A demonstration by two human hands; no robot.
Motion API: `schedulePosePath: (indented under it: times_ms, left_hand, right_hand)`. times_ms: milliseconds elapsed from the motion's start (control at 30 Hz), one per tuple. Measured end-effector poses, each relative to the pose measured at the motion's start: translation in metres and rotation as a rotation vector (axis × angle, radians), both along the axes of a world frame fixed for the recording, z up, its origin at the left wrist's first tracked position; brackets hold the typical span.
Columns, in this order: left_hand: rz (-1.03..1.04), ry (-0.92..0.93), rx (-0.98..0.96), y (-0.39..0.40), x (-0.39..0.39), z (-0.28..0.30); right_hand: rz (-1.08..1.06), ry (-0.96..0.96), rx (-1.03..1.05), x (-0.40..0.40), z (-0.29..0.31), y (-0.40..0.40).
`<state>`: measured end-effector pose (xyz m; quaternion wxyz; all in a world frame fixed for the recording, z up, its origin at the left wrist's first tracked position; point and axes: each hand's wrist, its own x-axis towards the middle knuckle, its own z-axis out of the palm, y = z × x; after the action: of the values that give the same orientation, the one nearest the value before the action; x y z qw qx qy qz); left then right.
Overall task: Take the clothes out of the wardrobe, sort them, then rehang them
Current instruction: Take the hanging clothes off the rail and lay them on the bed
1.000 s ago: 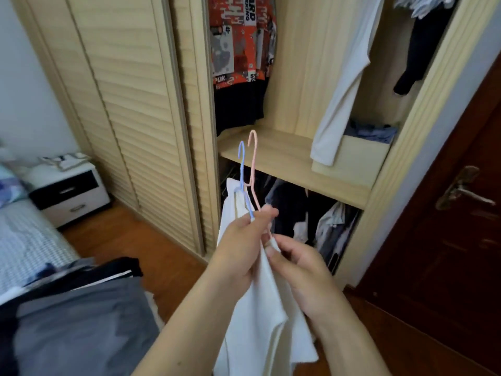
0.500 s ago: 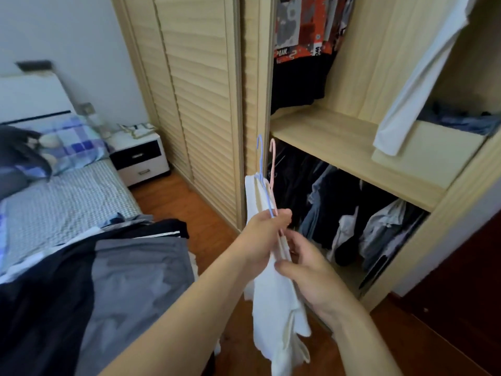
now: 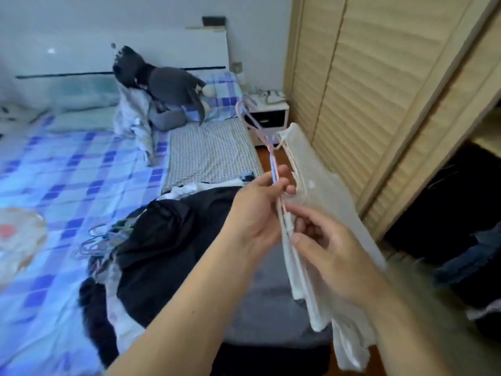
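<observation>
Held over the bed (image 3: 81,164), above a heap of dark clothes (image 3: 173,234): white garment (image 3: 320,202) on pink and blue hangers (image 3: 272,158), left hand (image 3: 254,213) fingers pinching the stems, right hand (image 3: 330,248) fingers pinching fabric, seemingly for stripping and sorting.

I see open bedsheet (image 3: 81,164) toward the bed's far-left side; its near edge is blocked by a dark clothes pile (image 3: 173,234) and loose hangers (image 3: 100,240)
</observation>
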<state>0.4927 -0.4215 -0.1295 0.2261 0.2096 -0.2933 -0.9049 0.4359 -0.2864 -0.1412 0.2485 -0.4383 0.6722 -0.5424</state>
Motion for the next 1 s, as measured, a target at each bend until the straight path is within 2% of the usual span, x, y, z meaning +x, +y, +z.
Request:
schedulePosePath:
  times_ms: [100, 133, 200, 300, 367, 400, 500, 567, 667, 800, 934, 1000]
  left_hand:
    - [0.235, -0.183, -0.067, -0.105, 0.091, -0.053]
    - [0.308, -0.284, -0.133, -0.137, 0.122, -0.074]
    - [0.417, -0.601, -0.275, -0.194, 0.181, -0.127]
    - [0.314, -1.138, -0.399, -0.255, 0.252, -0.223]
    - [0.14, -1.467, -0.563, -0.257, 0.271, -0.253]
    - [0.061, -1.554, -0.673, -0.247, 0.27, -0.261]
    - [-0.114, -1.51, -1.051, -0.195, 0.25, -0.261]
    - [-0.238, -1.474, -1.201, -0.169, 0.236, -0.268]
    - [-0.415, -1.371, -1.259, -0.155, 0.208, -0.271]
    - [-0.602, -1.153, -1.145, -0.139, 0.133, -0.248]
    - [-0.793, -0.96, -1.307, -0.087, 0.029, -0.215]
    - [-0.8, -0.837, -1.386, -0.046, -0.022, -0.201]
  right_hand:
    - [0.015, 0.022, 0.021, 0.051, -0.046, -0.107]
    - [0.015, 0.044, 0.067, 0.067, -0.068, -0.139]
    - [0.062, 0.095, 0.25, 0.093, -0.116, -0.191]
    - [0.238, 0.099, 0.722, 0.119, -0.195, -0.233]
    - [0.305, 0.144, 0.945, 0.124, -0.228, -0.231]
    - [0.322, 0.156, 1.01, 0.124, -0.236, -0.227]
    - [0.366, 0.105, 1.097, 0.117, -0.245, -0.212]
    - [0.32, 0.039, 1.078, 0.106, -0.246, -0.205]
    - [0.14, -0.067, 0.975, 0.08, -0.241, -0.195]
    - [-0.18, -0.22, 0.839, 0.034, -0.227, -0.152]
    - [-0.478, -0.386, 0.665, -0.027, -0.204, -0.065]
    - [-0.64, -0.44, 0.572, -0.06, -0.192, -0.011]
